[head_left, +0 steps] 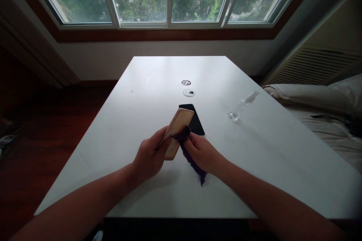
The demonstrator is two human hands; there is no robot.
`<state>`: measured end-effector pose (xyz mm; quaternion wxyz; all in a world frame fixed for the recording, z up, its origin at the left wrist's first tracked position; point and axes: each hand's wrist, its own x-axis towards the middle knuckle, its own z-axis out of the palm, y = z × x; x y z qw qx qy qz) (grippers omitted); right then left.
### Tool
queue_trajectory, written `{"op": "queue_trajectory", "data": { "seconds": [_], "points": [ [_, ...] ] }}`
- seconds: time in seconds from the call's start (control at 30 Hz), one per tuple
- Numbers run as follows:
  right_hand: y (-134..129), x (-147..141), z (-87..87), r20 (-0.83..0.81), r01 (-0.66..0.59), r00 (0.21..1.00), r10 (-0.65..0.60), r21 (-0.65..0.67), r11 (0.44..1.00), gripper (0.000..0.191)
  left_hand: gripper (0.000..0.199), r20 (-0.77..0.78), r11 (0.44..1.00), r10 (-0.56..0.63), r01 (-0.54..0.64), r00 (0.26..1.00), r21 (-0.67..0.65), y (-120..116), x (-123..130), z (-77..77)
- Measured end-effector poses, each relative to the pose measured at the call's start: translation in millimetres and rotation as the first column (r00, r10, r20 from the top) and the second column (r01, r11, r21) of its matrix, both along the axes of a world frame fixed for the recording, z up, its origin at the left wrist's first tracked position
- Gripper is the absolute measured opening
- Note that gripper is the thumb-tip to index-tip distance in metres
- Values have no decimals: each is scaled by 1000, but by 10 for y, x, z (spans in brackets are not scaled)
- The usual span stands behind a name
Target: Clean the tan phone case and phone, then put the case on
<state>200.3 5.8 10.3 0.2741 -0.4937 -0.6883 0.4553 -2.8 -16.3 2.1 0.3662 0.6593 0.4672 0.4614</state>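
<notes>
On the table [113,139], the left hand [148,154] has its fingers closed around the left side of the beige phone [182,118], which is held tilted above the surface, midway between the left and right edges. Beyond it, two discs [188,93] lie one behind the other toward the far edge, and the dark slab [197,123] lies flat, partly hidden by the phone. The right hand [205,153] pinches the purple cloth [194,164] against the phone, one end trailing toward the near edge; a clear bottle [233,116] stands nearer the right edge, its pose unclear.
</notes>
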Motion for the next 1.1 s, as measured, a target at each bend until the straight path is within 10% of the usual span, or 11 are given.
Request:
{"op": "queue_trajectory", "data": {
  "seconds": [0.17,0.47,0.63,1.1],
  "points": [
    [-54,-74,47,55,-195,980,190,99,976,23,35,155,996,84,-83,984,-16,17,17,40],
    [20,54,121,82,-49,996,29,246,968,22,37,518,982,148,-62,843,-179,172,7,80],
    [109,106,83,-72,102,993,-90,178,979,22,49,521,946,309,-203,795,-252,308,-54,124],
    [283,215,47,-336,420,846,-414,-57,906,42,62,359,945,141,-18,923,-326,368,-129,158]
  ]
}}
